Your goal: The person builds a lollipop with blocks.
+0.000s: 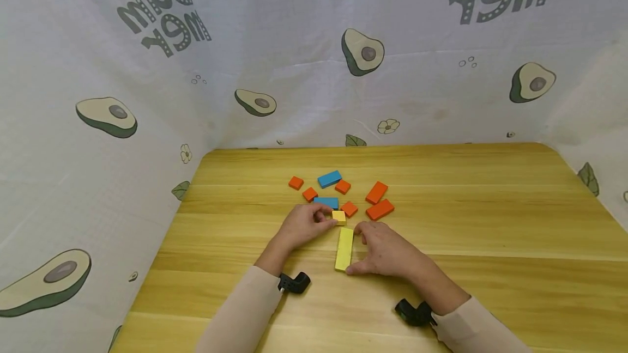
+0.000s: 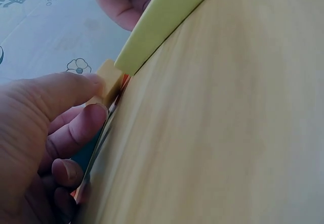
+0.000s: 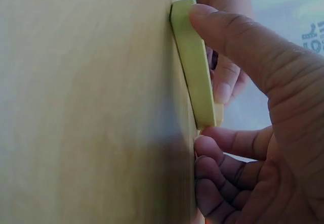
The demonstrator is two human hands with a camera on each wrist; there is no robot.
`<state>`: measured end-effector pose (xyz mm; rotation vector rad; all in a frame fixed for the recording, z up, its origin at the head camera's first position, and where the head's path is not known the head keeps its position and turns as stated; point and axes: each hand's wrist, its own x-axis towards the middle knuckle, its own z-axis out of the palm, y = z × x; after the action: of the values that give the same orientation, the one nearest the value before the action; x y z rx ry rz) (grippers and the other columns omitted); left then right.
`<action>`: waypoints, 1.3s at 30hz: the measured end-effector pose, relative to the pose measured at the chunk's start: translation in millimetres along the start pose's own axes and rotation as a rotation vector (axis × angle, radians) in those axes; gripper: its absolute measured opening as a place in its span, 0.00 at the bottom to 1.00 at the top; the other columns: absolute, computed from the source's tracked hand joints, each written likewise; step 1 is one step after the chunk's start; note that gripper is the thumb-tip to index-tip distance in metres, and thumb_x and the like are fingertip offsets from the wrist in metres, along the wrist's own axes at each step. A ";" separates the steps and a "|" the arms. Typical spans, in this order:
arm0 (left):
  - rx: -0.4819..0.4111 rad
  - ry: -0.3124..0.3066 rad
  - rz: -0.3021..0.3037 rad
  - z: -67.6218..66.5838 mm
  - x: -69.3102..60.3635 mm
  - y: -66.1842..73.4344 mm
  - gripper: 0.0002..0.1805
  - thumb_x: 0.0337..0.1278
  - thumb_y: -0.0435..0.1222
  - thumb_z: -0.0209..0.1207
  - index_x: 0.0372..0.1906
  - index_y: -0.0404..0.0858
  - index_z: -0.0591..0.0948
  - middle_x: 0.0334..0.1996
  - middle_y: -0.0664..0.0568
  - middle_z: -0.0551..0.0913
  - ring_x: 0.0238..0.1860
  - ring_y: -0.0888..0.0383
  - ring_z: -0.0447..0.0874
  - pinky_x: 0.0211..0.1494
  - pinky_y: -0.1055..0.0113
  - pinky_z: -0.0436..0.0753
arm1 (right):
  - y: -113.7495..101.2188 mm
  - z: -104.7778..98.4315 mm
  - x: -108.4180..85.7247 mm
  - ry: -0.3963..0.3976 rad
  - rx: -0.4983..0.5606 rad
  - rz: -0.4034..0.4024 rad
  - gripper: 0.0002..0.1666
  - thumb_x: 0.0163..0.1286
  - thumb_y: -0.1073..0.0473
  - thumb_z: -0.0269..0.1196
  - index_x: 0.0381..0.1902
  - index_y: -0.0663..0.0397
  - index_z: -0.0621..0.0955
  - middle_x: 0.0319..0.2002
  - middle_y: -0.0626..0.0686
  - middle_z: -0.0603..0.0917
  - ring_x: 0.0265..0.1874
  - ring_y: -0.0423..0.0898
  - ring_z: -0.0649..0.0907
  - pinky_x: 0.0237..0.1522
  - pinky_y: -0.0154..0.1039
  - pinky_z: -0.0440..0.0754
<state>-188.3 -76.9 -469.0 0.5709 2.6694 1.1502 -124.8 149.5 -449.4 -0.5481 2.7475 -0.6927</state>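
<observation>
My left hand pinches a small square yellow block between thumb and fingers, as the left wrist view also shows of that block. A long yellow-green block lies just nearer to me, its far end close to the small one. Spanning its length, my right hand has the thumb at the near end and a finger at the far end. In the right wrist view the thumb presses on the long block. Beside the left fingertips lies a blue block, partly covered by that hand.
Past the hands lie another blue block, several small orange squares, such as one orange square, and two longer orange blocks, the nearer orange block being right of the middle. A printed curtain borders the wooden table.
</observation>
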 end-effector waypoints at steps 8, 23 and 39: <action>0.001 -0.011 0.010 5.1 2.4 0.1 0.19 0.63 0.47 0.68 0.54 0.43 0.87 0.28 0.61 0.84 0.29 0.67 0.78 0.37 0.71 0.77 | -1.4 -1.0 -1.7 -0.007 -0.004 -0.009 0.50 0.47 0.28 0.78 0.56 0.56 0.77 0.38 0.46 0.77 0.37 0.43 0.74 0.41 0.41 0.75; 0.018 0.058 0.044 14.7 -1.2 -5.8 0.15 0.69 0.48 0.64 0.51 0.45 0.88 0.31 0.59 0.88 0.32 0.67 0.80 0.38 0.72 0.78 | 1.9 1.3 -2.9 0.003 -0.010 -0.035 0.51 0.49 0.28 0.76 0.61 0.56 0.77 0.39 0.45 0.76 0.38 0.43 0.73 0.42 0.41 0.75; 0.046 0.070 0.051 16.6 -3.1 -5.0 0.15 0.69 0.49 0.63 0.53 0.49 0.89 0.34 0.58 0.89 0.34 0.66 0.81 0.39 0.71 0.78 | 0.9 -1.9 -3.4 -0.008 -0.022 -0.046 0.51 0.50 0.29 0.76 0.62 0.54 0.76 0.38 0.45 0.75 0.39 0.43 0.73 0.42 0.42 0.75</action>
<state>-181.7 -70.4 -484.0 0.6203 2.7628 1.1451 -122.6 152.3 -447.7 -0.6196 2.7462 -0.6702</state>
